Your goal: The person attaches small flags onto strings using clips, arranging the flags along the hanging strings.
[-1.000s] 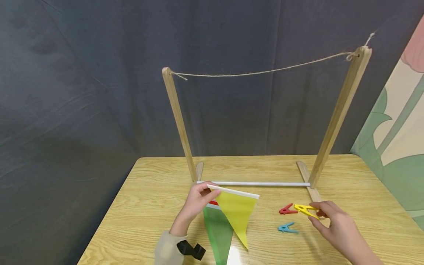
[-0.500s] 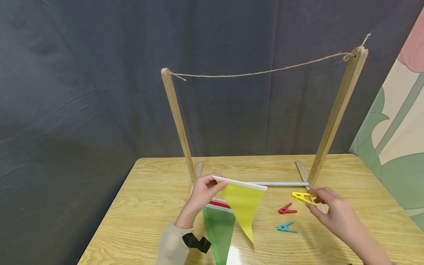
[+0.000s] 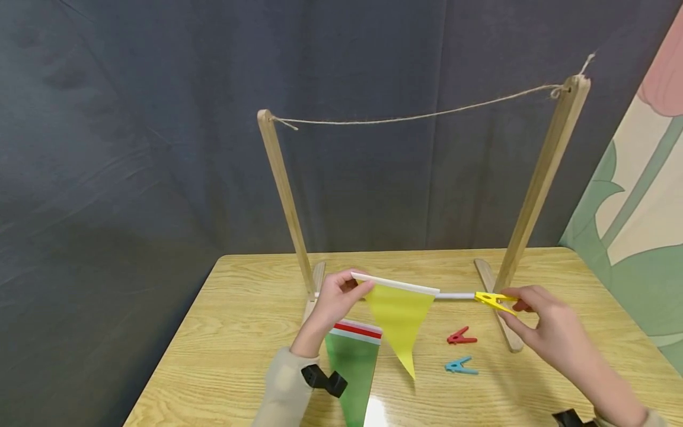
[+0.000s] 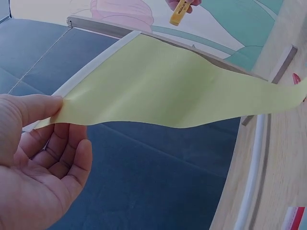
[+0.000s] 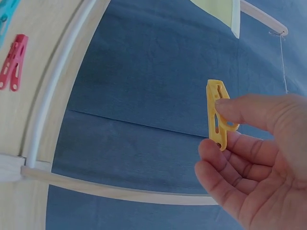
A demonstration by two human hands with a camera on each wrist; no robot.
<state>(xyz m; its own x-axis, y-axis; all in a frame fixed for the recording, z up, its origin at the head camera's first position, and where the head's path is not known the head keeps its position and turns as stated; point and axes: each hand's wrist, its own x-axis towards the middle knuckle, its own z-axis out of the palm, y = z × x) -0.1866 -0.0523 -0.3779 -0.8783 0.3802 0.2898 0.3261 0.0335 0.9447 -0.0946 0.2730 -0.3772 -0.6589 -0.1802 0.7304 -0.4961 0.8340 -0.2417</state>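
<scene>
my left hand (image 3: 338, 299) pinches the yellow flag (image 3: 400, 314) by one end of its white edge, and my right hand (image 3: 544, 317) grips the yellow peg (image 3: 484, 298) by its handles, which stand apart. both hands have risen over the last second: the yellow flag has lifted and swung right, so more of the green flag (image 3: 354, 365) shows on the table (image 3: 240, 332), and the yellow peg has come up from beside the red peg (image 3: 455, 338) to overlap the right end of the white bar (image 3: 453, 296) in the head view. the red peg and blue peg (image 3: 453, 366) lie as they did. i'd judge that the lift brings flag and peg nearer the string's (image 3: 368, 122) height, but both are well below it, and apart from each other.
</scene>
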